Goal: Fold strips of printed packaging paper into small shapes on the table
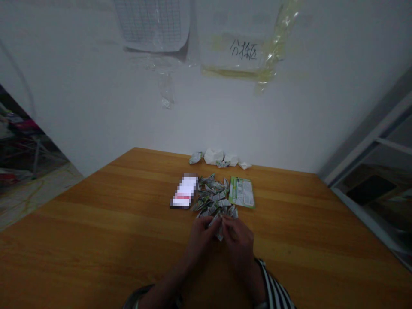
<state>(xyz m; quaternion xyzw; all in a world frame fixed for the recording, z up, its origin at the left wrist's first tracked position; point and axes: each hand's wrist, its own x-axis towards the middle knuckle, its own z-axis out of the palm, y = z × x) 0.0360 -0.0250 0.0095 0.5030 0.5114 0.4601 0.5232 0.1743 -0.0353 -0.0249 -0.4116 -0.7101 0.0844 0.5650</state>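
My left hand (200, 237) and my right hand (238, 240) meet over the near middle of the wooden table (96, 240). Both pinch one small folded piece of printed paper (219, 232) between their fingertips. Just beyond the hands lies a pile of several similar small folded paper pieces (213, 197). A green and white printed sheet (242, 192) lies flat to the right of the pile. A phone with a lit screen (184, 191) lies to the left of it.
Crumpled white paper scraps (216, 157) sit at the table's far edge against the white wall. Taped plastic sheets and a handwritten label (243, 50) hang on the wall. A white metal frame (370, 141) stands at the right. Clutter shows at the far left.
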